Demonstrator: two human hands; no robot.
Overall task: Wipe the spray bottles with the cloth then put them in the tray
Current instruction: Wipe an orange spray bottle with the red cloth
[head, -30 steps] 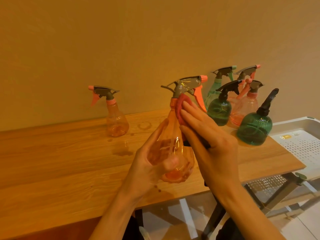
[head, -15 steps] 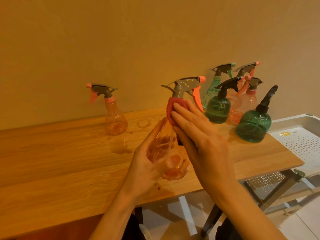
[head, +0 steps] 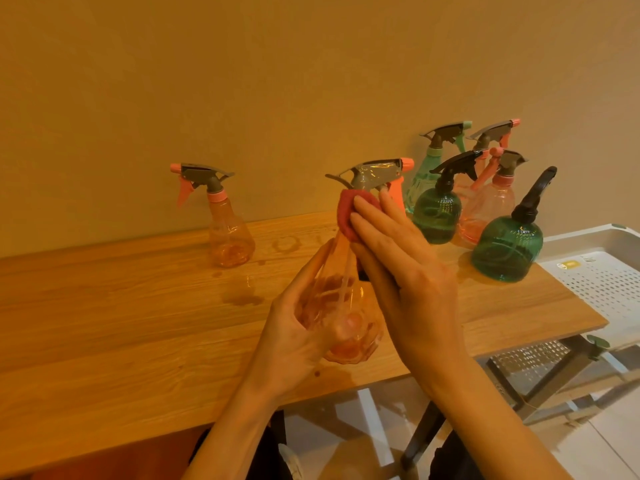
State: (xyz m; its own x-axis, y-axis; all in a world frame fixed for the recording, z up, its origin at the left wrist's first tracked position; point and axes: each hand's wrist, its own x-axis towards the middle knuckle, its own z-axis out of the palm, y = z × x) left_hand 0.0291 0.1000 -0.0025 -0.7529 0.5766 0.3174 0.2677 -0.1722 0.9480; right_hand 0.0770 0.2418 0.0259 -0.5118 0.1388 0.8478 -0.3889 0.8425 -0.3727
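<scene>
While hands (head: pixel 408 289) wipe bottle (head: pixel 349 327), five bottles (head: pixel 436 216) flank tray (head: pixel 602 278).

Glossy clear plastic bottle (head: pixel 346 306), soft red cloth (head: pixel 349 213), grained wood table (head: pixel 138 323), seemingly matt plastic tray (head: pixel 602 278)

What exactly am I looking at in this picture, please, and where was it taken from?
There is no machine: a camera worn on a person's head looks forward and down at their bare hands. The left hand grips a clear orange spray bottle above a wooden table. The right hand presses a red cloth against the bottle's neck with straight fingers. Six more spray bottles stand on the table, one alone at the left. A white perforated tray sits at the right.
</scene>
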